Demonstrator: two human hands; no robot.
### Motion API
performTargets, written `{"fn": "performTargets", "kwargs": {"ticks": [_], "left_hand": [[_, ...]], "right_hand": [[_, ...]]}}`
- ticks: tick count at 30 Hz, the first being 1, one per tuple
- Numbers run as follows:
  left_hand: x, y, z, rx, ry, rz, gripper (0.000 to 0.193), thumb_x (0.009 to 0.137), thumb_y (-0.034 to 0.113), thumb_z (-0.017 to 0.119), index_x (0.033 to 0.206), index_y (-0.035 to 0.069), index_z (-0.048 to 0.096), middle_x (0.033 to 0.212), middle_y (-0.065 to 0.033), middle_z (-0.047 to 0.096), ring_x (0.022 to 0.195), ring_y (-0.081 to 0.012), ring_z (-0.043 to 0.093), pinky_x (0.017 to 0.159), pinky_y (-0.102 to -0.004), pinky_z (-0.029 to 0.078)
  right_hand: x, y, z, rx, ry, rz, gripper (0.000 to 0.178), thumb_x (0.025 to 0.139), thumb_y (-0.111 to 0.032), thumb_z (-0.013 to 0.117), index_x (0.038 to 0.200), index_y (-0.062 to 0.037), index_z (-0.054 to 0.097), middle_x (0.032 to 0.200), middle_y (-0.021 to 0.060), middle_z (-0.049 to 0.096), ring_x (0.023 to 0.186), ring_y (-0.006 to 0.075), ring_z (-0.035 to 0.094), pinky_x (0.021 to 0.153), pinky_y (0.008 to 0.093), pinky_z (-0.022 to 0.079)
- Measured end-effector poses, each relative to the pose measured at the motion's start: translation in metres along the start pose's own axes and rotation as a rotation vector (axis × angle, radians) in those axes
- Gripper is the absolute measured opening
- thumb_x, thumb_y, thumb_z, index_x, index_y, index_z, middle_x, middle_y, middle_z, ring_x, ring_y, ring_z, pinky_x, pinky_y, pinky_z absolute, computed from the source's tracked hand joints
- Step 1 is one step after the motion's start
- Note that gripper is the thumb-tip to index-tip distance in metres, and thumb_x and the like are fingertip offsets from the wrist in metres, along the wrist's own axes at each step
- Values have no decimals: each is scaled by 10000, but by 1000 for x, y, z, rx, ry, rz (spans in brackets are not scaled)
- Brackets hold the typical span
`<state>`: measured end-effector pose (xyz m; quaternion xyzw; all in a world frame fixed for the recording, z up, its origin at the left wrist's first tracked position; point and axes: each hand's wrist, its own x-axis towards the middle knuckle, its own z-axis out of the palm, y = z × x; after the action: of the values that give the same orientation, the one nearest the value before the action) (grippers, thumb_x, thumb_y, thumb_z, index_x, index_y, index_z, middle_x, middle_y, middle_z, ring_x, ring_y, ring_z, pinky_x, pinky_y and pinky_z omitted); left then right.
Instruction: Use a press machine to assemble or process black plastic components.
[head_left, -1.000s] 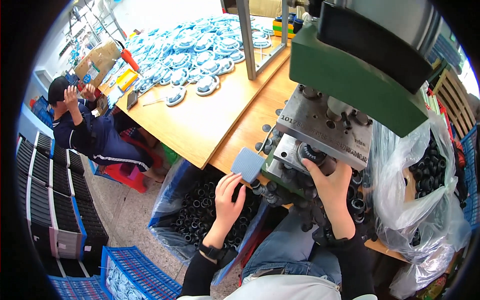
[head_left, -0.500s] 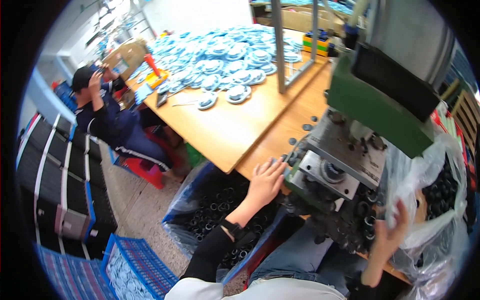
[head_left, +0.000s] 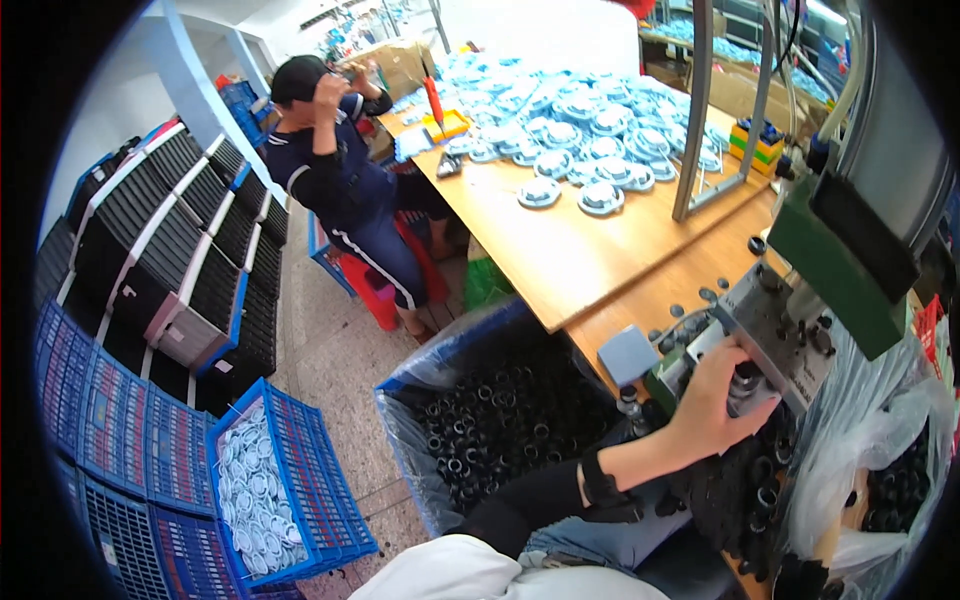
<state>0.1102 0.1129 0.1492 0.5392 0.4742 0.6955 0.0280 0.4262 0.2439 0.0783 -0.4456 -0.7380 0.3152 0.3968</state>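
Note:
My left hand point(head_left: 712, 405) reaches in under the upper plate point(head_left: 770, 325) of a green press point(head_left: 845, 265). Its thumb and fingers close around a black ring point(head_left: 745, 380) on the metal lower block. At the lower right, a black sleeve point(head_left: 800, 578) of my right arm shows beside the clear plastic bag point(head_left: 850, 470). The fingers of my right hand cannot be made out there. A heap of black rings point(head_left: 765, 500) lies in front of the press.
A blue crate point(head_left: 400, 400) of black rings stands left of my arm. Pale blue round parts point(head_left: 600, 150) cover the table point(head_left: 545, 270). A grey box point(head_left: 628, 355) sits by the press. A co-worker point(head_left: 350, 190) sits at left, near a crate point(head_left: 330, 500) of pale parts.
My left hand has moved right, from the table edge into the press, onto the black ring. My right hand has dropped toward the lower right. The view has swung left.

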Motion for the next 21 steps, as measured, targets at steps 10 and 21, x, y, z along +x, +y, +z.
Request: {"fn": "performTargets", "kwargs": {"ticks": [10,21], "left_hand": [[-5,-2,12,-181,-87,-112,513,758,59,719,1208,-19,486,1122,-154,548,1053,-294,547,927,-356,417],[13,3,11,6,-211,-327,204,798,143,686,938,20,604,910,-130,612,876,-283,578,764,-378,447]], "right_hand": [[103,-129,151,263,-373,-356,356,879,-155,559,1200,-1,573,1160,168,612,1096,315,563,953,364,438],[57,-80,103,129,-647,-193,373,848,-152,577,1187,4,579,1115,195,628,1074,342,574,936,374,453]]}}
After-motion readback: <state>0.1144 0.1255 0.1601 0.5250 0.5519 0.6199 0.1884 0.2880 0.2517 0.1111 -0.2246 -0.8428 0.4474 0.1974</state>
